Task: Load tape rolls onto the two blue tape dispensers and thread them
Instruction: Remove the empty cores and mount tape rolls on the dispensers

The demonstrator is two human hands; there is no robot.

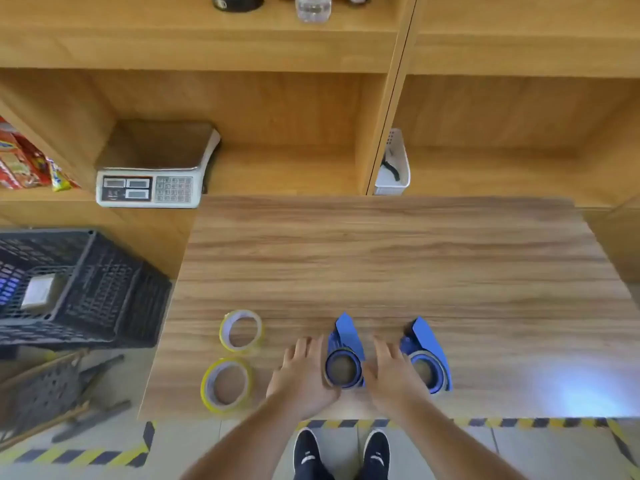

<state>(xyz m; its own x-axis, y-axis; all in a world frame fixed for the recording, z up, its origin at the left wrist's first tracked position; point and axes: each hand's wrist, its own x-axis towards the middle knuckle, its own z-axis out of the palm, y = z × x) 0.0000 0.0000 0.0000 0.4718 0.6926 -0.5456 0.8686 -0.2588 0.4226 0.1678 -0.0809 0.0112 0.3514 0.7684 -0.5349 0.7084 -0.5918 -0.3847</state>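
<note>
Wood-grain rectangular surface [381, 244], bare across its far half and right side, ample room there. Near edge crowded: two clear tape rolls with yellow rims, one [241, 330] farther, one [227, 384] close to the near edge, both lying flat at the left. First blue plastic tape dispenser [344, 355] near the centre, second blue plastic tape dispenser [426, 358] to its right, well clear of the right edge. Left hand [304, 372] and right hand [391, 375] flank the first dispenser, fingers loosely spread and resting on the surface, thumbs touching its round hub; cannot tell whether gripping. Dark plastic crate [79, 289] just off the left edge. Behind the far edge, wooden shelving with a white electronic scale [152, 171] and a white slotted bin [394, 164]. Yellow-black striped floor tape [519, 422] under the near edge
</note>
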